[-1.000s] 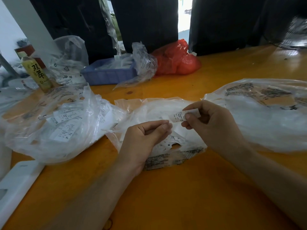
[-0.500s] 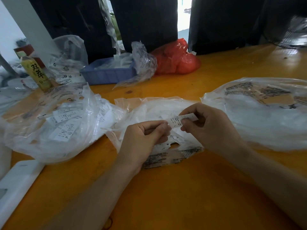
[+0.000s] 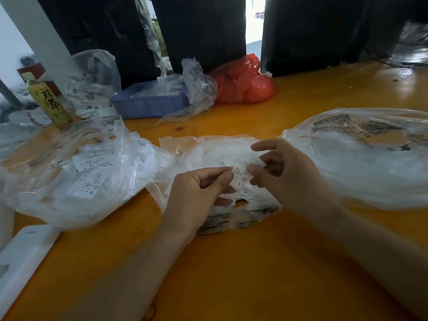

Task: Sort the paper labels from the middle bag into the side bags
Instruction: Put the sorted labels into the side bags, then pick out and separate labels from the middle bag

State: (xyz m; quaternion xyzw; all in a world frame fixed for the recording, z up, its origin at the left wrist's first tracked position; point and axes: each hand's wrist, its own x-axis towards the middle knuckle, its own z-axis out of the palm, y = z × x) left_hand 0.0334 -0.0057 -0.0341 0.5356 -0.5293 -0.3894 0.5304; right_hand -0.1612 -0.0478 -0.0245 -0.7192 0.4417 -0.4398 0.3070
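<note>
**Both hands pinched one label over the middle bag**

Orange table [image 3: 231,274] carried everything. Right bag [image 3: 361,158], clear plastic with black print, lay at the right, its contents too blurred to tell. Left bag [image 3: 76,172], also clear, lay at the left with many white labels inside, one marked XL. Middle bag [image 3: 208,154] sat between them, crumpled, more labels showing through it near the front edge.

At the back: blue tray [image 3: 148,104] with clear plastic in it, red bag [image 3: 243,83] just beside it on the right, yellow bottle [image 3: 47,100] upright at the far left. White flat object [image 3: 20,258] at the near left edge.

Left hand [image 3: 196,195] was over the middle bag's front, fingers curled, thumb and forefinger pinching the label [image 3: 243,172] at its left end. Right hand [image 3: 284,172] pinched the same label at its right end, forefinger raised straight above it. Label was small, white, printed, held just above the middle bag, between the two hands.
</note>
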